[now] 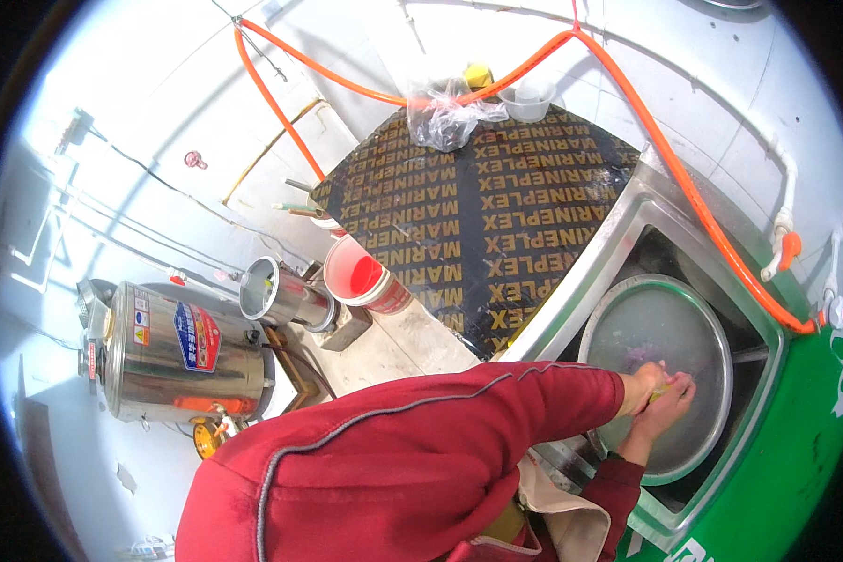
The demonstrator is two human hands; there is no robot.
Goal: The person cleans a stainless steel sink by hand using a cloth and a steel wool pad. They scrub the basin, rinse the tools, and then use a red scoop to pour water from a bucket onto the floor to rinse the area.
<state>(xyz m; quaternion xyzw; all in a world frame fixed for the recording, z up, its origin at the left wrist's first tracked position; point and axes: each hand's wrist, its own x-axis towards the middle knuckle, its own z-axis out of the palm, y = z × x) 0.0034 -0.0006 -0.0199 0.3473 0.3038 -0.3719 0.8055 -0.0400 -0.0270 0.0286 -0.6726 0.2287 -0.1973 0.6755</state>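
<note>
Yellowish item: between the hands, over basin; small, partly hidden.
Right hand: fingers curled closed on item.
Left hand: against right; grip hidden, cannot tell.
Basin: round, cloudy water, in metal sink.
Obstruction: red sleeve covers part of sink edge.
Around: orange hose, dark board.

Yel-grn item mostly hidden by grip; ID unclr.

"Is the round basin looking like metal?"
"Yes, it's gleaming smooth, while the hose is looking like glossy plastic."
"And how is the jacket looking?"
"It's showing matt cloth."
</note>
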